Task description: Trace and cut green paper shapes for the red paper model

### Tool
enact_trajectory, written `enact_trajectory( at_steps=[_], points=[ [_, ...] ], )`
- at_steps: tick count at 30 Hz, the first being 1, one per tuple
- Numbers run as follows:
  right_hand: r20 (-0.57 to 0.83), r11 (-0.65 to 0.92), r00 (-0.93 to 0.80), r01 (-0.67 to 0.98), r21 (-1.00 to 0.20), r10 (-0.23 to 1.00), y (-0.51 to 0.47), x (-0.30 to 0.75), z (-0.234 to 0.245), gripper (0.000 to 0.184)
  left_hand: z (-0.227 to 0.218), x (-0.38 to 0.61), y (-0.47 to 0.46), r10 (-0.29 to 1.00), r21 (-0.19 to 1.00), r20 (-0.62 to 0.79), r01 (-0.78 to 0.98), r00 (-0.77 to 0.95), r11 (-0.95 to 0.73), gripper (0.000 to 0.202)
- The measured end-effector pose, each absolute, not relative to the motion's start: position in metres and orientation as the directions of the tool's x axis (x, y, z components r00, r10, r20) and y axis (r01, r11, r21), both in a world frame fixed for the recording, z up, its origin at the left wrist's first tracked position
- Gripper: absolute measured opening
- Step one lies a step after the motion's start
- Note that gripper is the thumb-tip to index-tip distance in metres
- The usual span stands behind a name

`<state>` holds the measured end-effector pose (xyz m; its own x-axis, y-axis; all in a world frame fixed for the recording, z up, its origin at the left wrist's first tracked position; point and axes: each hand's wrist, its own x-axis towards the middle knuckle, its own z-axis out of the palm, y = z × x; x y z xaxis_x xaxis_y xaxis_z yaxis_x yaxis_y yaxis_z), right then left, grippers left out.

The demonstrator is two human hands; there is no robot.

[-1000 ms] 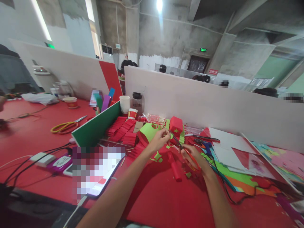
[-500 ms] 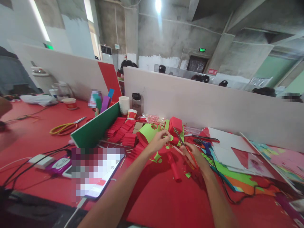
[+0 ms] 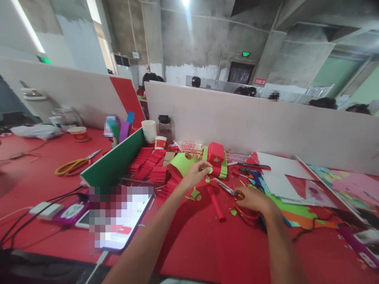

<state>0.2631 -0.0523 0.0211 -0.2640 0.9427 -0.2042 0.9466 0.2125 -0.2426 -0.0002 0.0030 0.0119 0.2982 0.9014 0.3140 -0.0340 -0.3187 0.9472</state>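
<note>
My left hand (image 3: pixel 199 173) pinches a small round piece of light green paper (image 3: pixel 210 170) between thumb and fingertips. Low over the table, the fingers of my right hand (image 3: pixel 251 199) are curled at the pivot of red-handled scissors (image 3: pixel 226 187). Their blades point left, toward a rolled red paper tube (image 3: pixel 216 203). Behind my left hand is a red paper box (image 3: pixel 216 152) with a green star and fringed green strips. A curved green sheet with cut-out holes (image 3: pixel 180 163) lies beside my left wrist. Green cut scraps (image 3: pixel 194 194) lie below it.
Folded red paper strips (image 3: pixel 145 161) are piled at left, by a green divider (image 3: pixel 112 157). A lit phone (image 3: pixel 127 225) lies front left. White sheets (image 3: pixel 281 181) and coloured paper (image 3: pixel 304 215) cover the right side. Yellow-handled scissors (image 3: pixel 74 165) lie beyond the divider.
My right hand has lowered the scissors from upright to nearly flat by the table, its grip shifting to the pivot. My left hand keeps the green piece. The camera view has shifted slightly.
</note>
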Motion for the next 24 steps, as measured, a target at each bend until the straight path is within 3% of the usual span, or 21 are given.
enact_trajectory(
  at_steps=[4,9,12,15,19,24],
  points=[
    [-0.186,0.206,-0.286,0.910,-0.359,0.940,-0.056,0.267,0.015,0.029,0.008,0.003,0.002,0.891,0.951,0.299,-0.024,0.341,-0.309,0.022],
    [-0.017,0.228,-0.261,0.873,-0.431,0.965,-0.058,0.266,0.018,0.013,0.004,0.007,0.000,0.865,0.955,0.247,0.039,0.436,-0.293,0.025],
    [0.086,0.272,-0.262,0.848,-0.455,0.961,-0.058,0.253,0.028,0.022,0.002,0.010,-0.002,0.836,0.952,0.224,0.072,0.500,-0.298,0.026],
    [0.168,0.314,-0.267,0.739,-0.596,0.949,-0.058,0.232,0.035,0.035,-0.002,0.013,-0.003,0.807,0.937,0.255,0.071,0.533,-0.343,0.025],
    [0.260,0.389,-0.298,0.565,-0.727,0.918,-0.054,0.209,0.030,0.020,-0.006,0.017,-0.002,0.787,0.925,0.290,0.051,0.544,-0.376,0.022],
    [0.324,0.393,-0.223,0.540,-0.745,0.920,-0.043,0.212,0.019,0.012,-0.002,0.016,-0.004,0.787,0.900,0.304,0.109,0.537,-0.423,0.019]
  ],
)
